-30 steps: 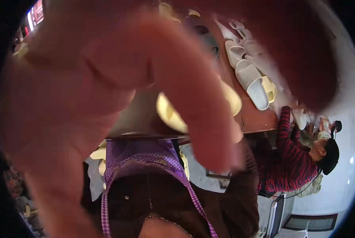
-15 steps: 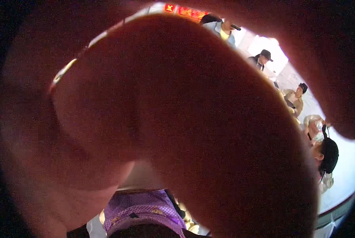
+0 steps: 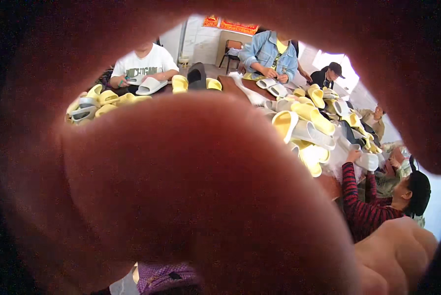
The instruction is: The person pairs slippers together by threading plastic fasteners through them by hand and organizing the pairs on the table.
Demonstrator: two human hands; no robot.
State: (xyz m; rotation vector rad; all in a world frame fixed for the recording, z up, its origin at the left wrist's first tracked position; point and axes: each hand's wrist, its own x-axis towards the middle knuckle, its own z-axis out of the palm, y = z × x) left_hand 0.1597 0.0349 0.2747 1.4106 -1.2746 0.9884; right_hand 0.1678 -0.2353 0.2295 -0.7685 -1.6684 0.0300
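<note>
A hand pressed right up against the lens fills most of the view as a blurred reddish mass, its fingers curving around a gap in the middle; which of the person's hands it is cannot be told, nor whether it grips anything. A second patch of bare skin sits at the lower right, apart from the first, its grasp equally unclear.

Through the gap shows a long brown worktop heaped with foam slippers. The largest heap, yellow and white slippers, lies along the right side. A smaller yellow and grey pile lies at the left end.

Other people sit around it: one in a white shirt touching a white slipper, one in a denim jacket handling a white pair, and one in a red striped sleeve reaching to a white slipper. A purple checked cloth shows at the bottom edge.
</note>
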